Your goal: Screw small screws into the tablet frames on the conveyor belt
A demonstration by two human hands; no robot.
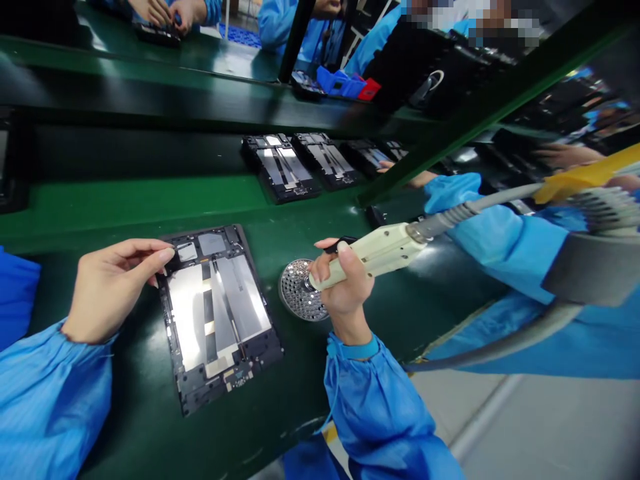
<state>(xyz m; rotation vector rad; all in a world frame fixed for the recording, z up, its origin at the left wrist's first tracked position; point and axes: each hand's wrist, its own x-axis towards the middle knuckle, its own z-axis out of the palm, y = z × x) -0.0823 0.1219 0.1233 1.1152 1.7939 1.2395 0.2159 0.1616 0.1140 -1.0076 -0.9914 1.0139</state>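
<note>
An opened tablet (230,300) lies on the green bench, showing its silver battery, dark ribbon cables and circuit boards. At its upper left corner my left hand (117,280) has thumb and forefinger pinched together; what is between the fingertips is too small or hidden to make out. To the right of the tablet, my right hand (347,283) is wrapped round a cream electric screwdriver (385,253) with a black lever and a grey cable. The screwdriver's front end points down over a round metal dish (295,293) with a dotted surface; its tip is hidden.
More opened tablets (285,170) lie in a row behind. A slanted green post (430,150) crosses at right, near a co-worker's blue sleeve (490,227). A thick grey hose (500,343) hangs at right. Blue bins (340,81) stand across the bench, where other people work.
</note>
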